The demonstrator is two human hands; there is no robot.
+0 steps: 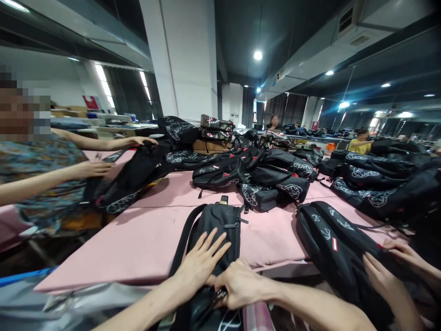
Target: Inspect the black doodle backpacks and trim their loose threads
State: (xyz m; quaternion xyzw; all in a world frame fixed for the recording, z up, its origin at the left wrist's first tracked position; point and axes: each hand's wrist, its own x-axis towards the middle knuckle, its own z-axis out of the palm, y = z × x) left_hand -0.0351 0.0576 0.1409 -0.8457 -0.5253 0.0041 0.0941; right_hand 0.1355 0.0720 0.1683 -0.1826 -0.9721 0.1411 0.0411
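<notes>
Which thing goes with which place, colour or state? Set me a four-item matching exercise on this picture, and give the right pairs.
Column one
1. The wearer's left hand
2. The wearer's right hand
3. The wide, flat, cloth-covered table
4. The black fabric backpack with white line drawings and a red-and-white label, at front right

Column two
A. Pink
B. Fingers spread, resting on the black fabric backpack at front centre
C. Under a co-worker's hand
D. Fingers curled, at the front-centre backpack

Right pairs: 1-B, 2-D, 3-A, 4-C
</notes>
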